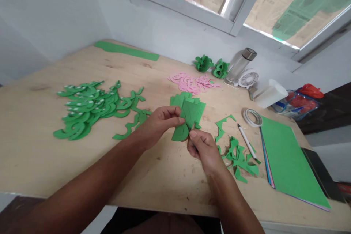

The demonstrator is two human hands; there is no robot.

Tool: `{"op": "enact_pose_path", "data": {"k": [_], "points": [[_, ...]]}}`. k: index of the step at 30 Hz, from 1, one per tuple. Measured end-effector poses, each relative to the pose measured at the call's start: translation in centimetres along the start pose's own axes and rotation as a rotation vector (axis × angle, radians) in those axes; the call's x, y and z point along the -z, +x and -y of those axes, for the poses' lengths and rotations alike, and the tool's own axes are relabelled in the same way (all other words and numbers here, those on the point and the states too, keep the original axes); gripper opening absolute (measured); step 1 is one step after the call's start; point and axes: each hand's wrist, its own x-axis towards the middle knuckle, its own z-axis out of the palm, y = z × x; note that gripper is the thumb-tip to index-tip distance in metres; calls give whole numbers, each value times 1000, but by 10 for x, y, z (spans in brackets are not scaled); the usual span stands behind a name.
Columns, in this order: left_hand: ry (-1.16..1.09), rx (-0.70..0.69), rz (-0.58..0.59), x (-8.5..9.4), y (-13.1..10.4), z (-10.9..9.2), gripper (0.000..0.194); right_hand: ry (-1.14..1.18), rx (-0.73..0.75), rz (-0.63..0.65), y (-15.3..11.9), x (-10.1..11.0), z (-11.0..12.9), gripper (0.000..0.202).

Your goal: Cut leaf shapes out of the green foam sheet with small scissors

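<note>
My left hand pinches a piece of green paper with faint curved lines drawn on it. The lower part of that piece is rounded and hangs below my fingers. Closed at its right edge is my right hand, around a pair of scissors; only a bit of dark blade shows and the handles are mostly hidden by my fingers. Just behind, a stack of green paper pieces lies on the table. Left of my hands spreads a pile of curved green cutouts, several with white tips.
Green scraps, a white marker and a tape roll lie to the right, beside green sheets. Pink cutouts, green paper ornaments, a glass bottle and a small fan are along the back.
</note>
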Motion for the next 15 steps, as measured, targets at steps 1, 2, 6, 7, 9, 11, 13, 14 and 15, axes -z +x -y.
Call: {"op": "enact_pose_path", "data": {"k": [1,2,6,7,9,11,13,14,15], "points": [[-3,2,7,0,0,0,23,2,-3,0,0,0,0,62],[-6,5,11,0,0,0,23,5,-7,-1,0,0,1,61],[-16,16,-1,-1,0,0,25,18,-19,2,0,0,1,59],[-16,17,-12,-1,0,0,25,20,-18,4,0,0,1,59],[-11,18,-32,-2,-1,0,27,22,-11,9,0,0,0,59],[-3,21,-48,-2,-1,0,27,26,-2,11,1,0,0,58],[0,20,-53,-2,-1,0,27,28,4,11,1,0,0,57],[2,20,-52,-1,-1,0,28,28,5,11,1,0,0,57],[4,17,-52,-1,-1,0,28,25,5,14,1,0,0,56]]}}
